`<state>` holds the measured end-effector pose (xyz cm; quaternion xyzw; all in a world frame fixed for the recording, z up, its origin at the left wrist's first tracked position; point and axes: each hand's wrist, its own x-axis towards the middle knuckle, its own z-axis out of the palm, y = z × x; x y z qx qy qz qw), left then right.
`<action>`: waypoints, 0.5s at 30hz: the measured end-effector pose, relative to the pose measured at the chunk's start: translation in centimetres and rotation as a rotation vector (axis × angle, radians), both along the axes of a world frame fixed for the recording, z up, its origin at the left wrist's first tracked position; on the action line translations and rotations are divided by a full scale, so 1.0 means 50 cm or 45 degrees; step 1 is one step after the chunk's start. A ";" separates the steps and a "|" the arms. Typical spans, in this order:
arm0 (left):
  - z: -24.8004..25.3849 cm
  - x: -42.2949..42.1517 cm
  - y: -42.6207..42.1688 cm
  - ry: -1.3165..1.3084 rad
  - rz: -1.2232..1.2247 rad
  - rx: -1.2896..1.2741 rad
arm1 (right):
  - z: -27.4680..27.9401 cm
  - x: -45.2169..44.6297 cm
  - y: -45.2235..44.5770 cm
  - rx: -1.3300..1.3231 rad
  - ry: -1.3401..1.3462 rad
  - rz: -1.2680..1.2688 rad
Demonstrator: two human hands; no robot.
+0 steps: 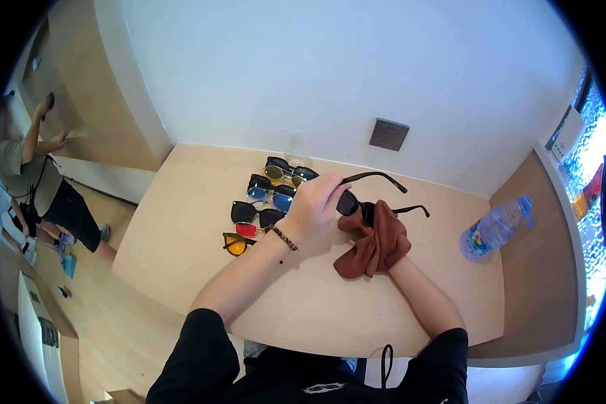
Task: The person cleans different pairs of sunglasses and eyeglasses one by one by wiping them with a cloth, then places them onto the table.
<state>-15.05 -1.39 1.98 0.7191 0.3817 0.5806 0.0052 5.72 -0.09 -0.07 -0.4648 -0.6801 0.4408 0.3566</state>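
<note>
My left hand (314, 204) is closed on a pair of black sunglasses (347, 203), gripping them by one side with both temples pointing right. A reddish-brown cloth (377, 248) drapes over my right hand (398, 266) and presses against the other lens. The cloth hides most of the right hand's fingers. Just left of my left hand, several glasses lie in a column on the table: a yellow-lensed pair (274, 174), a blue-lensed pair (281, 200), a black pair (246, 213), a red-lensed pair (246, 230) and an orange-lensed pair (236, 245), some partly covered by my hand and forearm.
A plastic water bottle (493, 230) stands on the right of the light wooden table (303, 296), beside a wooden side panel (544, 262). The wall behind holds a grey socket (389, 135). At far left, a person (37, 178) stands by a wooden panel, with others partly visible.
</note>
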 end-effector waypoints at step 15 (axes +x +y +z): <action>-0.013 0.059 -0.011 0.032 -0.397 -0.352 | -0.014 0.057 -0.024 0.745 -0.564 0.462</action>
